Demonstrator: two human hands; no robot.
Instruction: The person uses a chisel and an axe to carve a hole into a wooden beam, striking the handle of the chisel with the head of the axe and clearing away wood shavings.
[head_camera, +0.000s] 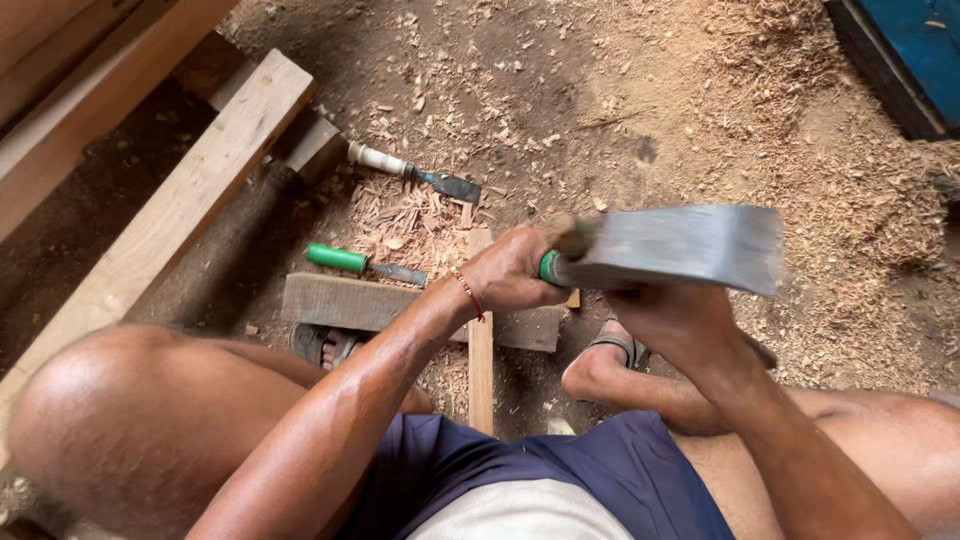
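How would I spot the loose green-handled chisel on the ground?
Find the flat wooden block lying crosswise on the sawdust floor before the person's knees. The chisel lies just beyond its far edge. Its handle is bright green, while the other loose chisel farther off has a pale cream one.

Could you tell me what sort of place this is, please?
Probably a woodworking spot on a dirt floor: sawdust and wood chips cover the ground, chisels lie about, and timber beams lie alongside.
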